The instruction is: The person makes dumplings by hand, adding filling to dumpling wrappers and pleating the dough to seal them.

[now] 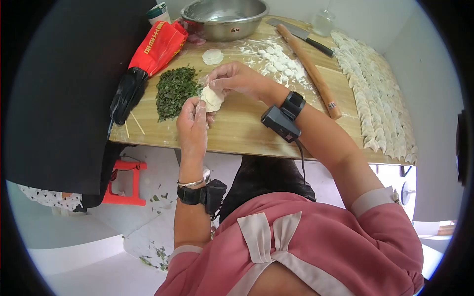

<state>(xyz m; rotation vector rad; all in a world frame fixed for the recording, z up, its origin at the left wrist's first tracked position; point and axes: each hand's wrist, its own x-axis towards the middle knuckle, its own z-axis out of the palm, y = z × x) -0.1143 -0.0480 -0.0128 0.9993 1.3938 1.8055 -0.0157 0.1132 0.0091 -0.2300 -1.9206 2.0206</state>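
A pale dough dumpling wrapper (212, 100) is pinched between my two hands above the wooden table. My left hand (192, 118) grips its lower left side, with the thumb along the edge. From the upper right, my right hand (231, 80) closes its thumb and fingers on the top edge. Whether filling lies inside is hidden. Just left of the hands spreads a pile of chopped green leaves (176, 92). A flat round wrapper (213, 56) lies beyond them. Small floured dough pieces (279, 60) are scattered to the right.
A rolling pin (311, 71) lies right of the dough pieces, near a cleaver (301, 35) and a glass jar (323, 22). Rows of folded dumplings (377, 93) cover the right side. A steel basin (224, 22) stands at the back, with a red bag (158, 47) left of it.
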